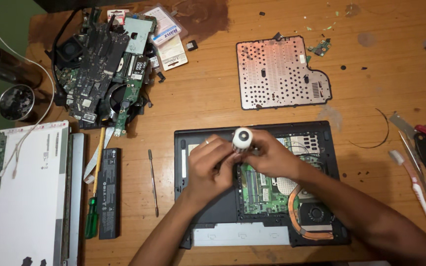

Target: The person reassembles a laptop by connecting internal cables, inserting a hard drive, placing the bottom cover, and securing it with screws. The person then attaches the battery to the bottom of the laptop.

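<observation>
Both hands meet over the opened laptop base (pixel 213 216) near the worktop's (pixel 213 103) front edge. The left hand (pixel 210 165) and right hand (pixel 267 155) are closed around a white-capped screwdriver (pixel 242 139); its shaft and tip are hidden behind the fingers. The exposed green board (pixel 262 189) is partly covered by the right wrist. The removed perforated cover (pixel 279 74) lies towards the rear edge.

Both bare forearms reach in from the lower edge and meet at the middle. The left hand (pixel 212 165) is curled, palm down, a slim ring on one finger — its fingertips pressed against those of the right hand (pixel 267 155). The right hand's fingers are closed in a grip — wrist angled inward.
</observation>
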